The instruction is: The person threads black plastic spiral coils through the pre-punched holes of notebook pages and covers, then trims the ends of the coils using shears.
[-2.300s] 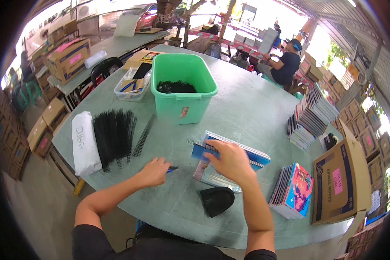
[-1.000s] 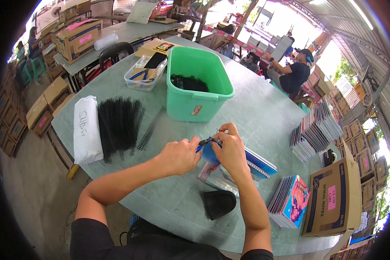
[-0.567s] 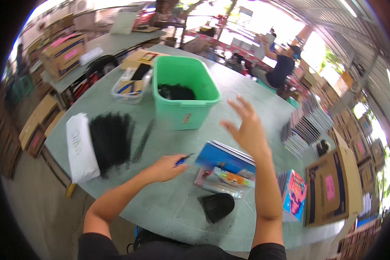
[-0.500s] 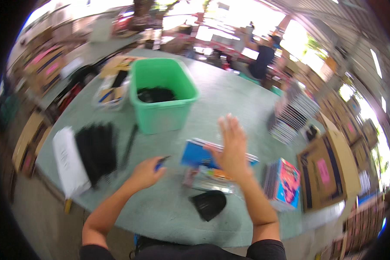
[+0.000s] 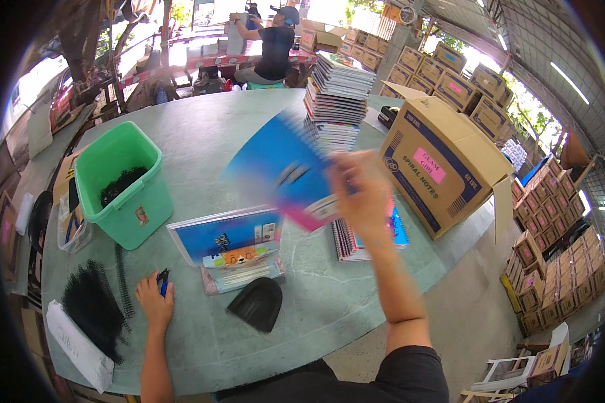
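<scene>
My left hand (image 5: 154, 305) rests on the table, closed around small blue-handled pliers (image 5: 163, 285) with dark jaws pointing up. My right hand (image 5: 364, 195) grips a blue and pink notebook (image 5: 275, 164) by its right edge, raised over the table and smeared by motion. Beneath it, another blue notebook (image 5: 205, 238) leans behind a clear pouch (image 5: 245, 270) with an orange animal-face top. A black rounded flat piece (image 5: 258, 306) lies in front of the pouch. To the right, partly behind my right forearm, sits a pile of spiral notebooks (image 5: 348, 243).
A green bin (image 5: 134, 211) holding black coils stands at left. Loose black coils (image 5: 91, 299) lie beside a white wrapped bundle (image 5: 81, 346). A tall notebook stack (image 5: 339, 97) and an open carton (image 5: 433, 164) stand at right. A person (image 5: 279, 50) sits beyond the table.
My right hand has lifted a blue notebook up and to the right from beside the pouch. My left hand has lowered to the table with the pliers. The view has turned right.
</scene>
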`<move>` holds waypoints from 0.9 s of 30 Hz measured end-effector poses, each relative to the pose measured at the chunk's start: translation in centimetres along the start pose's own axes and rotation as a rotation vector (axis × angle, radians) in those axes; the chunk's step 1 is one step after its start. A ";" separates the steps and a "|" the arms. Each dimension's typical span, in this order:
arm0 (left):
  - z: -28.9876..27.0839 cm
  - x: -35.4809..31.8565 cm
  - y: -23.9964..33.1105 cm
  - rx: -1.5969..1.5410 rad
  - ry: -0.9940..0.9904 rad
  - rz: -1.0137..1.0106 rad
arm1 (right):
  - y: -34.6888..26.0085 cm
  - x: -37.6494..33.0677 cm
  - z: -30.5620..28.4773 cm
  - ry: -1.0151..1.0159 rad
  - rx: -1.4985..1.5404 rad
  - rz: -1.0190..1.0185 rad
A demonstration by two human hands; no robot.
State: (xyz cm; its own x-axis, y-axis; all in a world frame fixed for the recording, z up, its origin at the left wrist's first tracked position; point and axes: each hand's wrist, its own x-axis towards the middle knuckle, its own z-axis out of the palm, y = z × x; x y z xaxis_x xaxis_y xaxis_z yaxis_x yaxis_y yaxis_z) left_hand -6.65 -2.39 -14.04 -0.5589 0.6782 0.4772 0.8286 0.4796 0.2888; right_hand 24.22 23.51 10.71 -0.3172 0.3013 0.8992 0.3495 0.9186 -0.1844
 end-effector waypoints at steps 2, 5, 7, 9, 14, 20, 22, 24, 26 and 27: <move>-0.1 -0.3 0.0 0.006 -0.006 -0.019 | 0.6 2.3 -3.9 0.075 -0.183 0.184; 0.1 -0.3 0.2 0.015 0.001 -0.023 | 3.3 2.0 -5.1 -0.025 -0.428 0.313; -0.3 -0.4 0.3 0.023 -0.006 -0.042 | 7.6 -0.6 -3.4 -0.119 -0.598 0.202; 0.0 -0.4 0.6 -0.025 -0.013 -0.047 | 11.9 -6.0 -1.4 -0.373 -0.599 0.432; -3.1 -1.1 -0.7 -0.017 0.014 -0.093 | 15.6 -11.7 0.6 -0.633 -0.635 0.508; -5.0 -2.2 -7.3 0.242 -0.178 -0.388 | 12.7 -10.2 2.5 -0.660 -0.491 0.602; -4.7 -2.8 -8.1 0.258 -0.209 -0.381 | 12.1 -10.3 3.0 -0.681 -0.493 0.620; -4.1 -3.2 -8.8 0.272 -0.187 -0.343 | 12.7 -10.9 2.9 -0.657 -0.492 0.572; -4.3 -3.0 -8.4 0.254 -0.151 -0.353 | 13.1 -10.8 3.0 -0.654 -0.488 0.544; -5.4 -2.4 -7.4 0.233 -0.123 -0.391 | 12.5 -9.9 3.1 -0.698 -0.511 0.576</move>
State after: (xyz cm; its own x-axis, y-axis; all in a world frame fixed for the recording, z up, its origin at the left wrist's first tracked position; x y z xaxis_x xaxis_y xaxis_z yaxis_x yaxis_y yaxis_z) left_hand -11.26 -10.59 -12.81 -0.8391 0.4760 0.2633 0.5334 0.8149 0.2268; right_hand 29.02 32.78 -1.75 -0.3671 0.8907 0.2683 0.8901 0.4201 -0.1768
